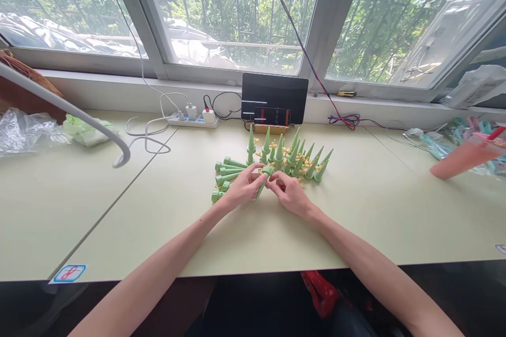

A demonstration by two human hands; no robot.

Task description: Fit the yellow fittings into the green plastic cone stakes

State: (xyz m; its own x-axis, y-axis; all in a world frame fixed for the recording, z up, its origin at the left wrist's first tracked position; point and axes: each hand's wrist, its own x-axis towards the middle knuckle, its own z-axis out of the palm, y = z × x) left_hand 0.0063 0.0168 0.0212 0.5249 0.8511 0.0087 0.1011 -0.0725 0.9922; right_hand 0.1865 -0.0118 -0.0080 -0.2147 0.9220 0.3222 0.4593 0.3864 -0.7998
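A green plastic watering spike [261, 185], its tip angled down toward me, is gripped in my left hand [244, 185] with the capped end up. Close against its right side, the thumb and fingers of my right hand [289, 193] are pinched together. Whatever they hold is hidden. Just beyond my hands, several green spikes [279, 151] stand point up in a group, with small yellow valves [287, 152] among them. More green spikes [231, 171] lie flat by my left hand, their capped ends pointing left.
A black tablet [274, 92] leans at the window, a phone [272, 116] before it. Left of these lies a power strip [193, 120] with plugs and white cables. A pink drink cup [466, 155] tilts at the right. A white curved bar [71, 102] crosses the left side.
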